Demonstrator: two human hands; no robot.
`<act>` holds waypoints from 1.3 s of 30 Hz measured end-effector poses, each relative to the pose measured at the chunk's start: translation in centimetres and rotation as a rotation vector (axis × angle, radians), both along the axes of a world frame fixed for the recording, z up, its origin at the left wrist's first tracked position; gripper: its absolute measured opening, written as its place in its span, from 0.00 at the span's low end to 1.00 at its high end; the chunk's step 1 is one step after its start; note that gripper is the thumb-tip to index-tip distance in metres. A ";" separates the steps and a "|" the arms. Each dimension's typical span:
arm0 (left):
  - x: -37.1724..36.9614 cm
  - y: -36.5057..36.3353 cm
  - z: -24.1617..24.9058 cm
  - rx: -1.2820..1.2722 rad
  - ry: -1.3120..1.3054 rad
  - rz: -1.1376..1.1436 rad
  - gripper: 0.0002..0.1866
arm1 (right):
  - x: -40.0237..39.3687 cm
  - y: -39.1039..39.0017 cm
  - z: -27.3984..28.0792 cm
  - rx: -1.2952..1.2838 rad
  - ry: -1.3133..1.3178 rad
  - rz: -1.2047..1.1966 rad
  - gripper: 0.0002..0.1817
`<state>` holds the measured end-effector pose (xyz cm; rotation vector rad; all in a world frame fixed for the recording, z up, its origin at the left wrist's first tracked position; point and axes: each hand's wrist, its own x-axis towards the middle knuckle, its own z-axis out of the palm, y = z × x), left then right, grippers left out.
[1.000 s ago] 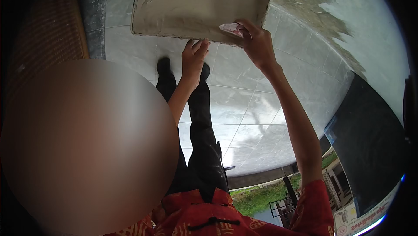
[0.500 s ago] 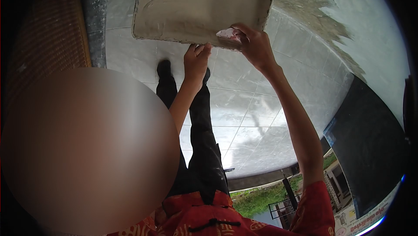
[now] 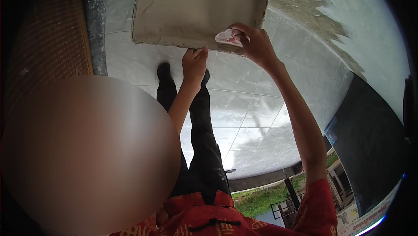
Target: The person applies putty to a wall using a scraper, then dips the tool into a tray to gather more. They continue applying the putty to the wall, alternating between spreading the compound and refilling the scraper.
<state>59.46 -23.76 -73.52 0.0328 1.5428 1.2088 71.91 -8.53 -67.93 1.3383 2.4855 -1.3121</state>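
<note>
A flat grey-brown board (image 3: 196,10) with a rough, crusted edge fills the top middle of the view. My left hand (image 3: 194,65) is at its near edge, fingers bent and pressed together at the rim; whether they grip it is hard to tell. Near the board's lower right corner, my right hand (image 3: 257,44) pinches a crumpled white and pink piece (image 3: 228,38), which lies against the board's surface close to the near edge.
Pale floor tiles (image 3: 244,110) spread below, with my legs in dark trousers (image 3: 202,149). A brown woven panel (image 3: 52,31) stands at the left, a dark panel (image 3: 370,140) at the right. A large blurred disc covers the lower left.
The board sits slightly lower and further left in view. My right hand keeps the crumpled piece near the same corner, and more of the piece shows. My left hand has shifted slightly down.
</note>
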 end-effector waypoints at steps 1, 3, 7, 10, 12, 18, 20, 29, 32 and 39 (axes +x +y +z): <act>0.0 -0.1 0.0 0.000 0.007 0.004 0.20 | 0.0 0.2 0.1 -0.015 -0.012 -0.011 0.17; -0.2 -0.2 -0.2 -0.002 0.010 -0.013 0.21 | 0.3 0.5 0.1 -0.009 0.000 -0.028 0.17; -0.2 -0.6 -0.2 -0.003 0.023 -0.036 0.28 | 1.6 1.1 0.9 0.014 0.145 -0.155 0.18; 0.0 -0.8 1.2 -0.189 0.223 0.001 0.34 | 1.7 1.8 2.7 -0.031 0.080 -0.316 0.17; -0.6 -1.0 3.4 -0.238 0.346 0.029 0.36 | 1.3 1.9 4.6 -0.164 0.184 -0.456 0.18; -4.7 0.4 10.1 -0.129 0.688 0.043 0.37 | -1.5 0.5 11.3 -0.465 0.669 -0.725 0.21; -6.2 1.8 12.1 0.043 0.854 0.009 0.36 | -2.7 0.2 13.8 -0.497 0.778 -0.722 0.21; -16.1 5.0 26.0 0.368 1.220 0.009 0.33 | -9.3 -1.4 29.0 -0.431 1.148 -0.764 0.20; -19.6 5.1 30.7 0.485 1.395 0.039 0.33 | -11.7 -2.1 34.3 -0.398 1.272 -0.785 0.19; -27.3 4.6 45.0 0.672 1.677 0.152 0.31 | -17.0 -3.4 47.4 -0.273 1.462 -0.625 0.12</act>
